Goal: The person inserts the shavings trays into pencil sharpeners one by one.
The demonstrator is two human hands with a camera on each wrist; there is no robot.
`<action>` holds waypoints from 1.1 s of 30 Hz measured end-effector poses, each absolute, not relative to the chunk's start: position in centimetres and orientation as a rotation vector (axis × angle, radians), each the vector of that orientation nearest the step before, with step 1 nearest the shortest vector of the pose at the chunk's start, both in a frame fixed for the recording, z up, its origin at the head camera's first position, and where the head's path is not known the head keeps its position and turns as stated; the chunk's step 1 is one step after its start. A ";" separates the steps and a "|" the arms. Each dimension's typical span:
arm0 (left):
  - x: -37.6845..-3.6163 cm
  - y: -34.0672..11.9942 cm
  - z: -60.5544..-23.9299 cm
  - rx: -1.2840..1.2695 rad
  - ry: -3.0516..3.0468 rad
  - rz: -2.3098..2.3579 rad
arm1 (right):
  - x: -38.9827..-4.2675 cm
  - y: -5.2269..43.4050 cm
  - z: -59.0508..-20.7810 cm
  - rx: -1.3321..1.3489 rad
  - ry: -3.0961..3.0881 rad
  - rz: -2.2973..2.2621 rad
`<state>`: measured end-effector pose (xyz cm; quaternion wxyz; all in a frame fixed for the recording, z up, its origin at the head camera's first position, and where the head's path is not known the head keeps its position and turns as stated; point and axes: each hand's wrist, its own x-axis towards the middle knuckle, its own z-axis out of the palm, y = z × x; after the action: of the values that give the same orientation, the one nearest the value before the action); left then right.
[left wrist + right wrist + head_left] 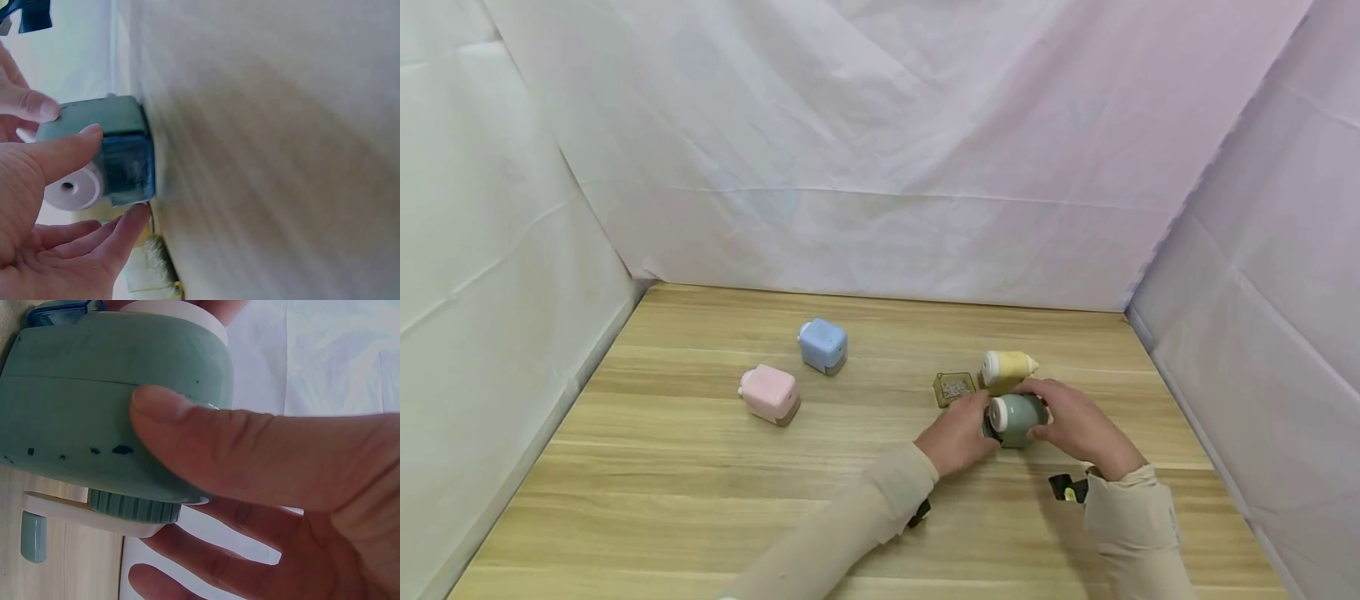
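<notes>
A green pencil sharpener (1017, 419) lies on the wooden table (700, 483), held between both hands. My left hand (977, 425) grips its front end. In the left wrist view the thumb (69, 150) and a finger (128, 228) close round the sharpener's blue translucent drawer (128, 169), next to the white pencil port (72, 187). My right hand (1045, 417) holds the body from the right. In the right wrist view its thumb (250, 456) lies across the green shell (81, 412), fingers curl below, and the crank handle (94, 519) shows under the shell.
A yellow sharpener (1007, 369) lies just behind the hands, with a small clear tray of shavings (954, 388) to its left. A pink sharpener (769, 393) and a blue one (823, 345) sit at centre left. White cloth walls enclose the table on three sides.
</notes>
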<state>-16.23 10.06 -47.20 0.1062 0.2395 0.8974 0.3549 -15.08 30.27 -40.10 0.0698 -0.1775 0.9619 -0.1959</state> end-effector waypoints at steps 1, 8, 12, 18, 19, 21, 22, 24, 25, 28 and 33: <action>-16.1 9.9 -46.6 0.693 2.632 1.055 | -15.1 30.3 -40.1 -0.529 2.892 -0.588; -16.4 8.8 -45.5 0.744 2.703 0.865 | -15.1 30.2 -40.0 -0.535 2.892 -0.589; -16.5 8.3 -45.7 0.835 2.728 0.774 | -15.1 30.2 -40.1 -0.544 2.895 -0.591; -16.5 8.0 -46.2 1.047 2.714 0.663 | -15.2 30.3 -40.1 -0.547 2.897 -0.598; -16.4 8.0 -46.4 1.091 2.702 0.647 | -15.2 30.3 -40.1 -0.551 2.898 -0.597; -16.2 8.1 -46.6 1.178 2.696 0.588 | -15.2 30.3 -40.1 -0.558 2.899 -0.595; -16.1 8.2 -46.7 1.215 2.697 0.556 | -15.2 30.3 -40.1 -0.559 2.898 -0.595; -15.9 8.3 -46.8 1.279 2.721 0.481 | -15.2 30.3 -40.1 -0.557 2.896 -0.597; -15.7 8.3 -46.7 1.300 2.737 0.448 | -15.2 30.3 -40.1 -0.556 2.895 -0.598; -15.5 8.4 -46.7 1.321 2.772 0.396 | -15.1 30.3 -40.0 -0.549 2.895 -0.596; -15.5 8.6 -46.8 1.329 2.793 0.363 | -15.1 30.3 -40.0 -0.550 2.904 -0.579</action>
<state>-15.46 8.64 -46.79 0.0136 0.4267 0.8967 0.1166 -15.11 30.29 -40.04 0.0650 -0.1824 0.9621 -0.1918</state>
